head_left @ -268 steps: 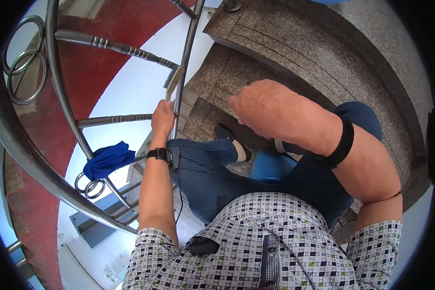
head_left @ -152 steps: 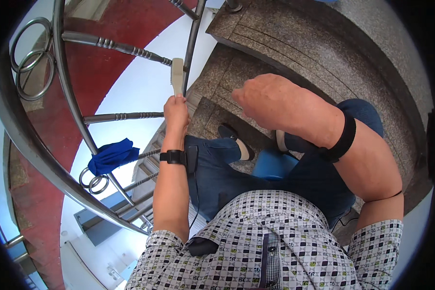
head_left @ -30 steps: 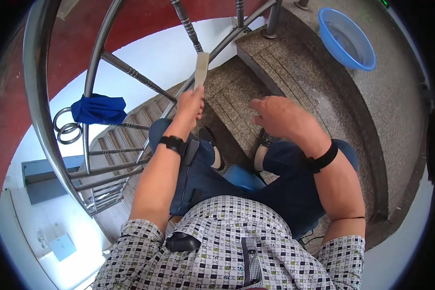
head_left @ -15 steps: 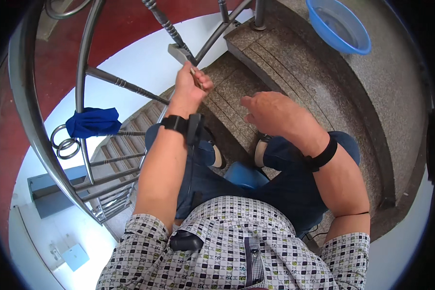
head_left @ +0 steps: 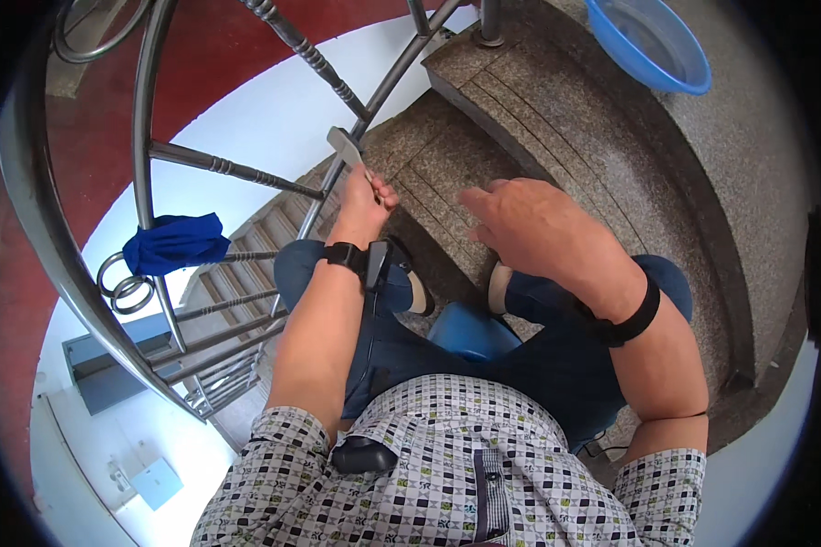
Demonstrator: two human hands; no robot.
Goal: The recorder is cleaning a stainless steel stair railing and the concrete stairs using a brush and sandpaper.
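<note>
The left hand (head_left: 363, 202) grips a small pale pad (head_left: 344, 143), perhaps sandpaper, against the slanted railing bar (head_left: 385, 80); the right hand (head_left: 529, 223) hovers open, empty; most bars seemingly remain.

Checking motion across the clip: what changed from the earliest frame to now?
The left hand, gripping a small flat pad, has worked along the lower metal rail toward the stair post. The view shifted too, bringing a blue basin into sight. The right hand stays open and empty above the knee; the blue cloth still hangs on the railing.
</note>
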